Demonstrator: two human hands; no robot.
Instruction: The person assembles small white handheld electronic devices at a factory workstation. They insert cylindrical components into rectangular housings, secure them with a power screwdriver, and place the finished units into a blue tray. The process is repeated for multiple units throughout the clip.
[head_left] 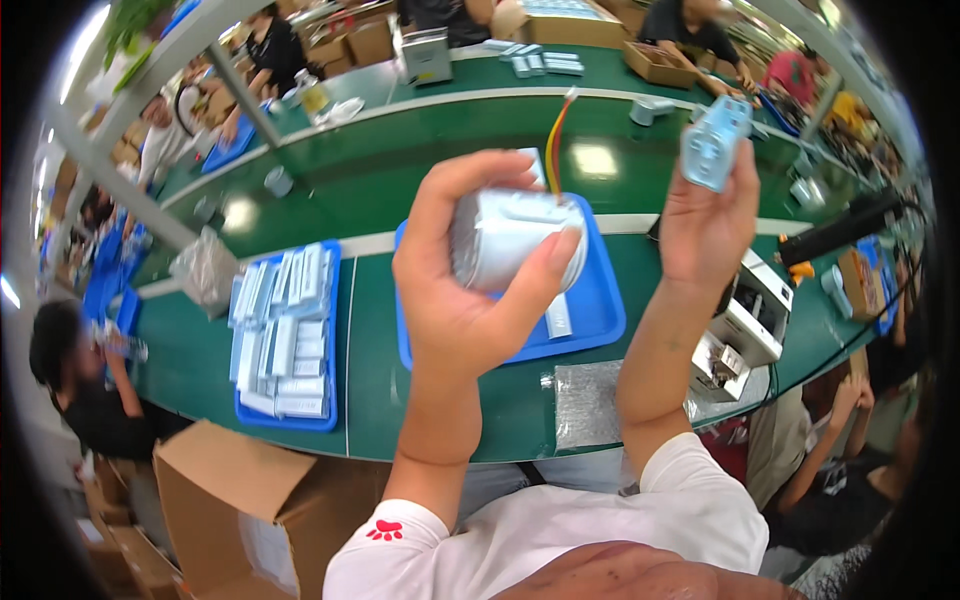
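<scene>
My left hand [470,270] is closed around a whitish cylindrical part [515,235], thumb across its near side. Red, yellow and black wires [557,140] with a small white plug stand up beside the cylinder's right end; where they join is hidden. Farther right, my raised right hand [708,220] grips a light blue moulded plastic housing [715,143] with holes and ribs on the side I see. Below and behind the left hand is a blue tray [600,300] with a pale strip-shaped piece [558,316] in it.
A second blue tray [335,330], full of pale blue pieces, lies to the left beside a plastic bag [205,270]. Right are a white boxy device [750,310], a black arm [845,225] and a silvery pad [587,405]. A green conveyor [400,150] runs beyond; an open carton [230,470] stands lower left.
</scene>
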